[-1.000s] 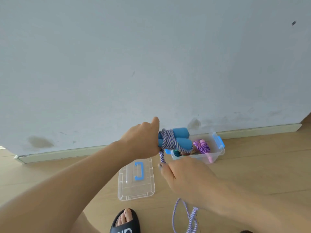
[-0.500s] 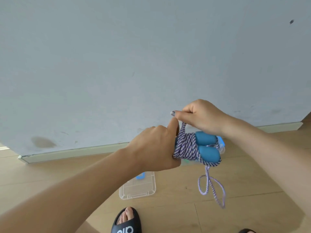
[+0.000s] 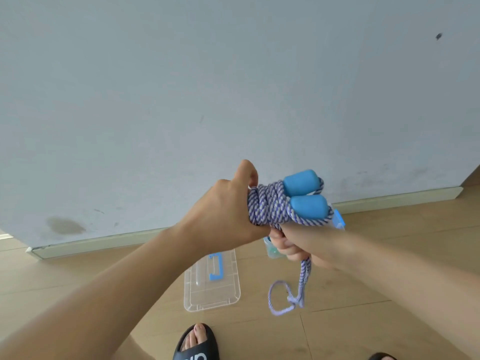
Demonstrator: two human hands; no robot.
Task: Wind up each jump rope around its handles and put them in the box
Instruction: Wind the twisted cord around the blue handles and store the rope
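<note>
Both hands busy | left hand [image 3: 223, 214] grips handles [image 3: 304, 196] | right hand [image 3: 293, 245] holds rope [image 3: 267, 206]

rope [image 3: 267, 206]: braided cord, matt | handles [image 3: 301, 181]: smooth blue foam (or soft plastic) | lid [image 3: 211, 281]: clear glossy plastic | floor [image 3: 389, 255]: pale wood laminate | wall [image 3: 233, 87]: matt paint, scuffed

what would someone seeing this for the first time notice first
Mid-frame, the left hand grips two bright blue foam handles bound in coils of purple-and-white braided rope, held up against the pale grey wall. Just beneath, the right hand pinches the rope's loose tail, which hangs in a loop. On the wooden floor below lies a clear plastic lid with a blue handle.
</note>
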